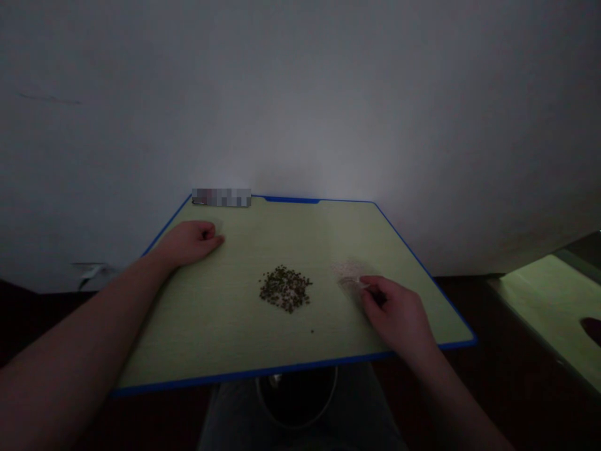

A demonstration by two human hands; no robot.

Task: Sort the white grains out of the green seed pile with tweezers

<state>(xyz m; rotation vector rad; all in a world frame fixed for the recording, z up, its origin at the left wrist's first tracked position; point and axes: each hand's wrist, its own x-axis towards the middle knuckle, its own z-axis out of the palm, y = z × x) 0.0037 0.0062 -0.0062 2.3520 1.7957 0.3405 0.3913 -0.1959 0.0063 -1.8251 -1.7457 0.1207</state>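
A heap of small dark and greenish grains [284, 288], with paler ones among them, lies near the middle of the board-like tabletop [225, 332]. To its right spreads a thin patch of pale grains [347, 269]. My right hand [399, 313] is at the near right edge of that patch, thumb and index finger pinched together. Something small and pale shows at the fingertips, too blurred to name. On the left side of the tabletop rests my left hand [195, 242], fingers curled into a loose fist, with nothing visible in it. A single dark grain [312, 331] lies below the heap.
Blue edging [253, 376] runs round the tabletop. A pixelated flat object [221, 197] lies at its far left corner. Beneath the near edge a round metal-rimmed container [297, 401] sits between my legs. A pale wall [300, 94] stands behind; another light surface [554, 307] is at right.
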